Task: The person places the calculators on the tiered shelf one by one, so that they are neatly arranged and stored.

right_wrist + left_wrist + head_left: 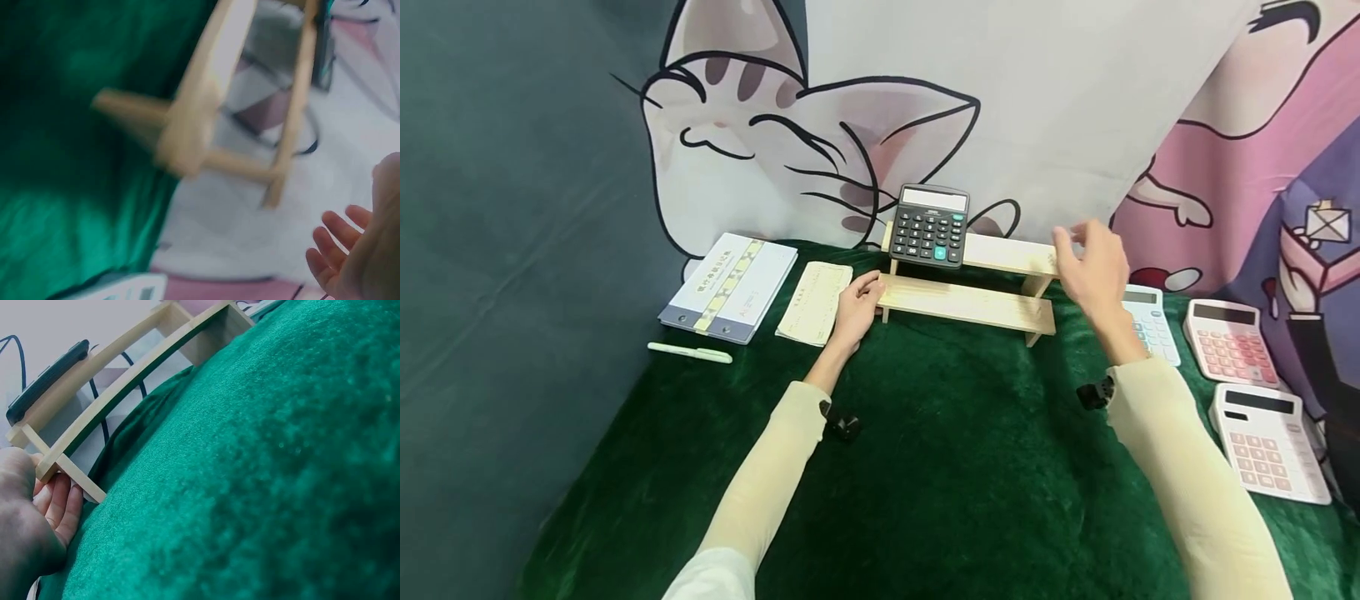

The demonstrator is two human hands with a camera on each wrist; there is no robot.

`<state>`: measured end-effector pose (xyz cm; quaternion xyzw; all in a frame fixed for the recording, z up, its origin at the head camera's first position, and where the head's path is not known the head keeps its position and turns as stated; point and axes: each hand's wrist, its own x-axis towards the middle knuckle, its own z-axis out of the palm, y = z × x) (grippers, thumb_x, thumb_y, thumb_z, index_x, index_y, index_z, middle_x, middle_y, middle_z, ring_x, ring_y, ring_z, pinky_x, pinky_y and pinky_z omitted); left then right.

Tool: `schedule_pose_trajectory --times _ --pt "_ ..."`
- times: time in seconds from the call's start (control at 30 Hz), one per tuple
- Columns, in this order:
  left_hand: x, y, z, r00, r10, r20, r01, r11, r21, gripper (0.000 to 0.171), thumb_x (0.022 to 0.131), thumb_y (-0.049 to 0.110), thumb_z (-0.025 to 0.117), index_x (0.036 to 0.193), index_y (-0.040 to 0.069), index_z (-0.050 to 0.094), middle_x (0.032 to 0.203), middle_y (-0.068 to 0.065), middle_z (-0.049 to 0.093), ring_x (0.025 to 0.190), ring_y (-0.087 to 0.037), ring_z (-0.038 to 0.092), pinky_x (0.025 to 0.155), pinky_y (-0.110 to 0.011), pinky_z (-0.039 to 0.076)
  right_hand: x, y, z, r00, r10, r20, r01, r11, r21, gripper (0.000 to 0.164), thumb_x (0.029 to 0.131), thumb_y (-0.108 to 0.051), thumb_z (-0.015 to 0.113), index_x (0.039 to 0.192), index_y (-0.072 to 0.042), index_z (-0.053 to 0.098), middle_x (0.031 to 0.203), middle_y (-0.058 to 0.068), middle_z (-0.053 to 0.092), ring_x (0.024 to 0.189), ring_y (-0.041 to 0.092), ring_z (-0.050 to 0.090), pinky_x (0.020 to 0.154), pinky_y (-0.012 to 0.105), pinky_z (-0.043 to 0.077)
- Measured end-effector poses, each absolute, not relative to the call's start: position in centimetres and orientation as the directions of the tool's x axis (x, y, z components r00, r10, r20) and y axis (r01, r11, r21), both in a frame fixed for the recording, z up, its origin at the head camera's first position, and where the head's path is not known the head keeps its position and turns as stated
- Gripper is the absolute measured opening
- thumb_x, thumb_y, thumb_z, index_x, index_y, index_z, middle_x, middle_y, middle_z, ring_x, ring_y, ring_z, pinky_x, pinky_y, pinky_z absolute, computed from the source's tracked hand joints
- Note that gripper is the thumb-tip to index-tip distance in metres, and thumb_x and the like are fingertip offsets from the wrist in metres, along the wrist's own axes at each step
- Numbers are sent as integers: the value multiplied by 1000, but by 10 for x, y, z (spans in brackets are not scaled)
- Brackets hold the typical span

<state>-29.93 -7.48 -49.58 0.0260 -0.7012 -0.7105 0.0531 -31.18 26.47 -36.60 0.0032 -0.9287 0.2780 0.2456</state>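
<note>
The rack [966, 302], a two-tier wooden unit, stands at the centre of the frame, slightly above the middle. The black calculator [929, 227] leans back on the left part of its upper tier. The left hand [854, 315] grips the left end of the lower tier: thumb at the board end, fingers below it. The right hand [1096, 265] is raised beside the right end of the upper tier, apart from it; its fingers are loosely bent, spaced from the thumb, and hold nothing.

Left of the rack lie the booklet [815, 304], the notebook [727, 287] and, at its lower edge, the pen [690, 353]. At the right of the frame are the blue calculator [1153, 325], the pink calculator [1231, 346] and, lowest, the white calculator [1270, 446]. Green cloth [962, 458] lies beneath.
</note>
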Motion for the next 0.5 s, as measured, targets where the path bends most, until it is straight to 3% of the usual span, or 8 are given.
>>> schedule_pose_trajectory --times 0.3,0.5 --pt "-297 -76 -498 -992 -122 33 34 -8 999 41 102 25 58 140 8 57 130 -12 65 107 -18 61 71 -20 54 -305 343 -408 -885 261 386 29 857 -514 62 98 -52 46 128 2 54 122 28 55 115 49 45 100 59 33" --pt "-300 -75 -498 -992 -120 35 37 -9 999 41 102 26 58 140 9 57 130 -12 65 105 -18 62 71 -21 54 -293 382 -426 -934 274 230 145 877 -457 87 95 -64 43 142 8 38 134 38 43 123 56 34 103 63 26"
